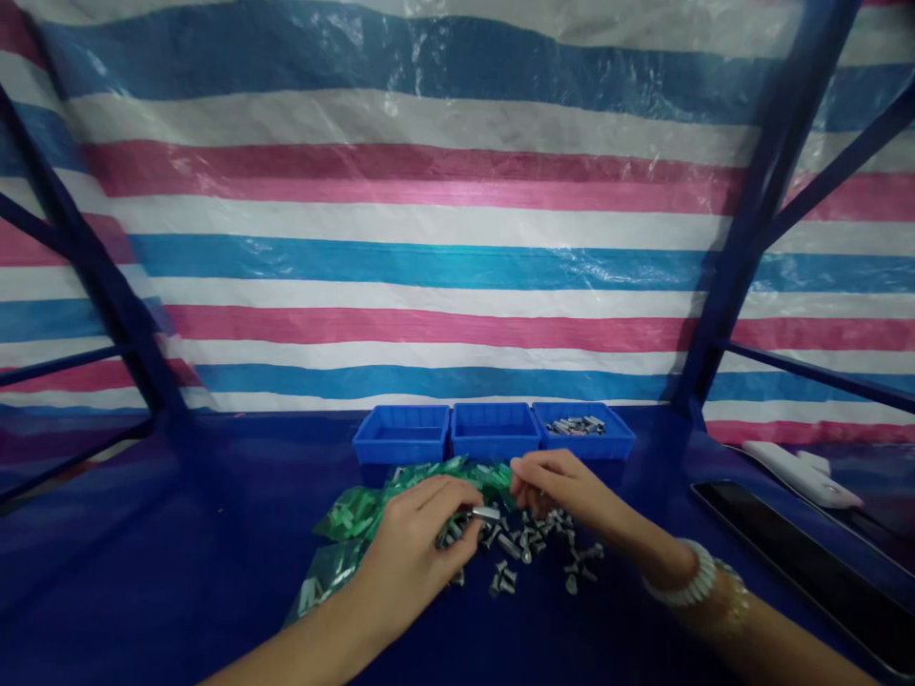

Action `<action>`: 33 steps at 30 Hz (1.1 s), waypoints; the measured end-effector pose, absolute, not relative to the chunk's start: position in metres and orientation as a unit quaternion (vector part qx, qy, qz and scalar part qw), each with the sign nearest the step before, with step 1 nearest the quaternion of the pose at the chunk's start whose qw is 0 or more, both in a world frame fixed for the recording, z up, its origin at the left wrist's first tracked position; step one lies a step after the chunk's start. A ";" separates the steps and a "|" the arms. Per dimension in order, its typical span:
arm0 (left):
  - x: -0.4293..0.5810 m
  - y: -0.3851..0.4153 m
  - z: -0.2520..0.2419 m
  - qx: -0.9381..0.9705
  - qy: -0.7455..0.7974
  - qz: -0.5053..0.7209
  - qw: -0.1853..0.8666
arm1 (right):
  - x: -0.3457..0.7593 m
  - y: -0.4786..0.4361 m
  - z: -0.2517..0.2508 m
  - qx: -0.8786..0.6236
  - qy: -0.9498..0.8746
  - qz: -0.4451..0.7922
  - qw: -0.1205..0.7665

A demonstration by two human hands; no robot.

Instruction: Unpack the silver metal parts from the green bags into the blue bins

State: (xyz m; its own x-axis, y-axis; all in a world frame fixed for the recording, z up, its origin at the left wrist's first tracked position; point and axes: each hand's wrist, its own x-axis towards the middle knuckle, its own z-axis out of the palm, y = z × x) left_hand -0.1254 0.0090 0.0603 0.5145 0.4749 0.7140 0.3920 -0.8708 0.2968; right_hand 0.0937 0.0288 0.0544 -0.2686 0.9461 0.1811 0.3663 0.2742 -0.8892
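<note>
My left hand (429, 529) pinches a small shiny metal piece (486, 513) between thumb and fingers, its end pointing right. My right hand (554, 479) is closed, with fingers curled down over the far side of the metal pile; whatever it may hold is hidden. Loose bolts and metal sleeves (509, 546) lie on the blue table under and between both hands. Behind and left of my left hand are green plastic bags (354, 513) with small parts inside. A clearer bag (329, 576) with pale pieces lies beside my left forearm.
Three blue bins stand in a row at the back: a left bin (401, 453), a middle bin (496, 446) and a right bin (619, 440) with metal parts inside. A dark phone-like slab (793, 562) and a white device (801, 474) lie right. Blue frame posts flank the table.
</note>
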 end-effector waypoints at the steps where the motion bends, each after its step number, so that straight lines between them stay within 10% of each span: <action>1: -0.126 0.009 0.061 0.862 0.251 0.436 0.060 | 0.087 0.023 0.053 -0.442 -0.671 0.465 0.372; 8: -0.125 0.001 0.064 0.844 0.271 0.439 0.148 | 0.069 0.002 0.045 -0.330 -0.582 0.650 0.361; 20: -0.120 0.002 0.069 0.626 0.354 0.419 0.554 | 0.065 -0.012 0.056 -0.367 -0.716 0.361 0.472; 33: -0.120 -0.005 0.063 0.761 0.265 0.491 0.330 | 0.065 -0.005 0.054 -0.306 -0.617 0.572 0.446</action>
